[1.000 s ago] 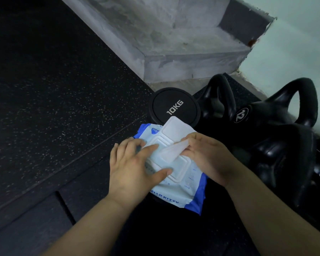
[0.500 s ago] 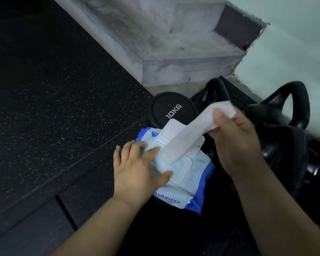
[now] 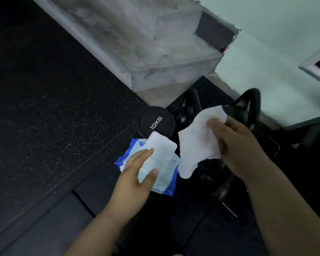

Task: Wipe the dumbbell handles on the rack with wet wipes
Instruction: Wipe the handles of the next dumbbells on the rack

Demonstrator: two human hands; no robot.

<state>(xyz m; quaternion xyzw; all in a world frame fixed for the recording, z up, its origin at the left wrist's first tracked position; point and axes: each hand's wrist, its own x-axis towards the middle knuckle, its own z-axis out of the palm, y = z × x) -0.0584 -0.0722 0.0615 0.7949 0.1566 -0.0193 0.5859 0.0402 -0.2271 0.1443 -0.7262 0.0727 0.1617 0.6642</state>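
A blue and white wet wipe pack (image 3: pixel 165 182) lies on a dark surface with its white flip lid (image 3: pixel 162 145) standing open. My left hand (image 3: pixel 137 174) presses flat on the pack, fingers fairly straight, thumb near the lid base. My right hand (image 3: pixel 236 145) pinches a white wet wipe (image 3: pixel 198 143) that hangs free in the air to the right of the pack. A black round dumbbell end marked 10KG (image 3: pixel 156 123) sits just behind the pack. The dumbbell's handle is hidden.
Black kettlebells with looped handles (image 3: pixel 251 106) crowd the right side, below and behind my right hand. A grey concrete step (image 3: pixel 155 58) rises at the back. A pale wall (image 3: pixel 275 52) runs along the right, and speckled black rubber floor (image 3: pixel 54 117) lies to the left.
My right hand has pulled the wipe fully out of the pack and lifted it to the right, where it has unfolded. My left hand stays pressed on the pack.
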